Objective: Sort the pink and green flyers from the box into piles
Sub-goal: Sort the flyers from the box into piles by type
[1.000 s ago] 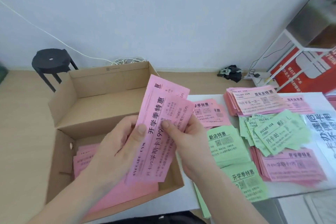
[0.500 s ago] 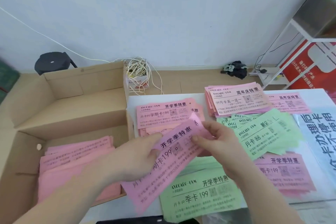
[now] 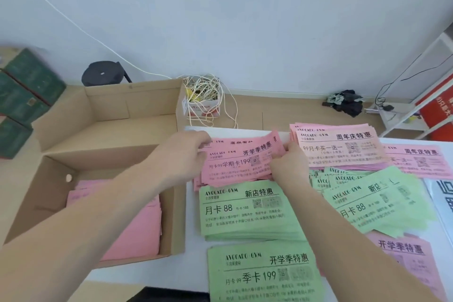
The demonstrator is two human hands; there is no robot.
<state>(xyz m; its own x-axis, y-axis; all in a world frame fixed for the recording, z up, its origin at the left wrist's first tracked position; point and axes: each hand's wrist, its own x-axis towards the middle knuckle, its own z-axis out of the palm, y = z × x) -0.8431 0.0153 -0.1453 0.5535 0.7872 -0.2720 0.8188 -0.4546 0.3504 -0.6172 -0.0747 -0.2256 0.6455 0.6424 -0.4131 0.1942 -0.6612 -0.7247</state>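
An open cardboard box (image 3: 56,193) on the left holds a stack of pink flyers (image 3: 137,228). On the white table (image 3: 193,270) lie sorted piles. My left hand (image 3: 186,157) and my right hand (image 3: 289,162) hold a pink flyer (image 3: 240,157) by its two short ends, just over a pink pile (image 3: 220,182) at the table's far left. In front of that pile lie a green pile (image 3: 245,213) and another green pile (image 3: 264,274). Further right are a pink pile (image 3: 343,147), a loose green pile (image 3: 377,203) and a near pink pile (image 3: 407,260).
Behind the box stand a black stool (image 3: 104,76) and a small carton of tangled white cable (image 3: 203,98). Green boxes (image 3: 22,98) are stacked at far left. A white rack (image 3: 416,105) with a red sign (image 3: 438,105) stands at right. Dark cloth (image 3: 348,104) lies on the floor.
Both hands carried the pink flyer from over the box rightwards and away, turned it level, and lowered it onto the far-left pink pile. The camera view shifted right.
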